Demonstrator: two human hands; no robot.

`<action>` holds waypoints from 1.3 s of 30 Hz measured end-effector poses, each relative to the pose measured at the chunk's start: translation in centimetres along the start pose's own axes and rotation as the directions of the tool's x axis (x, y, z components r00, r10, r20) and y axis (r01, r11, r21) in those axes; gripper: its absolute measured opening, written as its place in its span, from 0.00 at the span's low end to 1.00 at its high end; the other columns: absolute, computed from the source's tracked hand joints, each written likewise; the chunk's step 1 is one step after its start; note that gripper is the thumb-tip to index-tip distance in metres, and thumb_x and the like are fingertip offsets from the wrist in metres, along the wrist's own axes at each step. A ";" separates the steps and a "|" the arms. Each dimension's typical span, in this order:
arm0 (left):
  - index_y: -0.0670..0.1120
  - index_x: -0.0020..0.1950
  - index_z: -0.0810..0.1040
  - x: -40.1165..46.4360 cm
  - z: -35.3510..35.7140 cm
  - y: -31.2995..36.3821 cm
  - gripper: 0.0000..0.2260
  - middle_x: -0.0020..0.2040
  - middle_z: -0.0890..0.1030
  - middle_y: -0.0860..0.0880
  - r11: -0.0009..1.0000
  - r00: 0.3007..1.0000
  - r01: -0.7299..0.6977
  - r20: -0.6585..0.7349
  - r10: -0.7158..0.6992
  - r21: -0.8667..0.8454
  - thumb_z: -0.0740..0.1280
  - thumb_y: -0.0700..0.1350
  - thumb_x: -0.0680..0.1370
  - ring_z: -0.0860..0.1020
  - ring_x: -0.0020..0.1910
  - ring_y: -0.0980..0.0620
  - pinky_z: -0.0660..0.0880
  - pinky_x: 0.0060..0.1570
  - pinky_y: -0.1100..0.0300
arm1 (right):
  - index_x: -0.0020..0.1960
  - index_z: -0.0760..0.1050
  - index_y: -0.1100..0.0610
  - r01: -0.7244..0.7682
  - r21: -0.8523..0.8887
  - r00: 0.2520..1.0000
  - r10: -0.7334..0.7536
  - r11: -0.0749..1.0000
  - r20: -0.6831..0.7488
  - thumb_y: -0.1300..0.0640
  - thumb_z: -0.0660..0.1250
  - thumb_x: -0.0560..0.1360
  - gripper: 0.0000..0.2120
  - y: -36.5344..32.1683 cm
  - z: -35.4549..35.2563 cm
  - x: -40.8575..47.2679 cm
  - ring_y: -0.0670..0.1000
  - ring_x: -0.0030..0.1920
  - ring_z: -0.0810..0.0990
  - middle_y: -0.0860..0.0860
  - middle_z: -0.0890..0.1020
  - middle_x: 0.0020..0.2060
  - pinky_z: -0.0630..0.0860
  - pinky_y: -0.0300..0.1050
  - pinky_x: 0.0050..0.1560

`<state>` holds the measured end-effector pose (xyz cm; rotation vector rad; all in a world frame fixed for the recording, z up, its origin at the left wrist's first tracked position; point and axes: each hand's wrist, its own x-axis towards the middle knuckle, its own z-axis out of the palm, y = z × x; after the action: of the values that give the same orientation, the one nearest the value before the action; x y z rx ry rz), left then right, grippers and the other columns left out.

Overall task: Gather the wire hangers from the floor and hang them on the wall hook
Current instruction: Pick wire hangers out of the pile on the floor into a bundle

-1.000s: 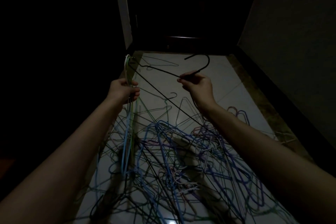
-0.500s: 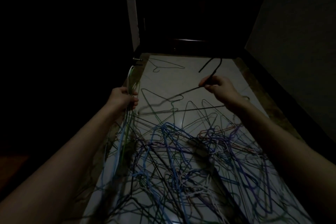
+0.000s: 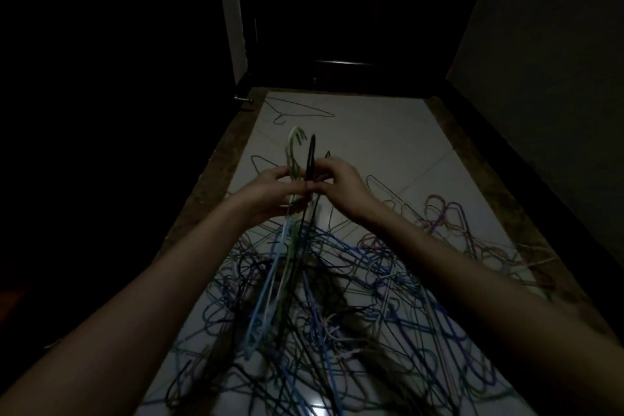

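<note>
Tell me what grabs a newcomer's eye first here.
The tangled pile of wire hangers sprawls over the pale floor, filling the lower half. Above it, at centre, the left hand and right hand meet around a held bunch of hangers, hooks pointing up.

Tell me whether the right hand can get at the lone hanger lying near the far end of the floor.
Probably not yet. The right hand is pinching the black hanger against the left hand's bundle, and the lone hanger lies well beyond both, on bare floor.
</note>
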<state>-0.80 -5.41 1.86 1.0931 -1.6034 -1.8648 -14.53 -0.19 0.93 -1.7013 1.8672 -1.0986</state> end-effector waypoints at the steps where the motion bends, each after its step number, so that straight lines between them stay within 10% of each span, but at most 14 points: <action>1: 0.44 0.60 0.75 0.2 0.3 -0.3 0.16 0.48 0.81 0.44 1.000 1.000 -0.009 0.002 0.009 -0.008 0.70 0.36 0.74 0.81 0.44 0.48 0.80 0.41 0.61 | 0.54 0.77 0.61 0.003 -0.028 1.000 -0.004 1.000 -0.028 0.67 0.65 0.74 0.10 0.2 0.6 0.2 0.52 0.51 0.77 0.56 0.74 0.52 0.74 0.41 0.48; 7: 0.41 0.54 0.77 1.3 -0.2 -1.9 0.13 0.39 0.81 0.44 0.999 0.991 -0.040 -0.126 0.043 0.029 0.68 0.29 0.73 0.80 0.37 0.50 0.80 0.37 0.63 | 0.56 0.69 0.57 -0.110 0.099 0.981 0.124 0.989 -0.152 0.61 0.73 0.69 0.19 2.0 1.9 0.9 0.53 0.47 0.74 0.53 0.70 0.51 0.76 0.49 0.45; 24: 0.42 0.45 0.74 4.3 -3.4 -5.0 0.08 0.37 0.77 0.43 0.998 0.963 -0.055 -0.265 0.059 0.024 0.65 0.29 0.75 0.78 0.26 0.59 0.77 0.30 0.67 | 0.64 0.72 0.57 -0.533 -0.010 0.841 0.531 0.846 0.108 0.62 0.70 0.73 0.21 16.4 7.8 -1.4 0.55 0.65 0.71 0.57 0.71 0.66 0.71 0.44 0.55; 33: 0.39 0.51 0.74 4.9 -3.9 -5.3 0.07 0.37 0.77 0.44 0.996 0.939 -0.027 -0.338 0.055 0.087 0.64 0.31 0.76 0.76 0.34 0.53 0.76 0.31 0.69 | 0.61 0.72 0.61 -0.542 0.060 0.841 0.541 0.838 0.031 0.61 0.66 0.76 0.15 17.1 8.8 -1.6 0.50 0.39 0.78 0.58 0.80 0.46 0.73 0.34 0.34; 39: 0.44 0.44 0.75 4.7 -4.2 -5.4 0.09 0.36 0.77 0.44 0.996 0.942 -0.025 -0.332 0.052 0.083 0.65 0.30 0.76 0.77 0.29 0.57 0.76 0.31 0.68 | 0.56 0.79 0.56 -0.427 -0.214 0.890 0.450 0.878 0.069 0.57 0.65 0.77 0.10 17.0 8.0 -3.0 0.54 0.52 0.80 0.56 0.82 0.54 0.74 0.44 0.46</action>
<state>0.63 -10.33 -4.66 1.3205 -1.4954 -1.5041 -19.30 -0.36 -17.49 -1.2952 2.1931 -0.6389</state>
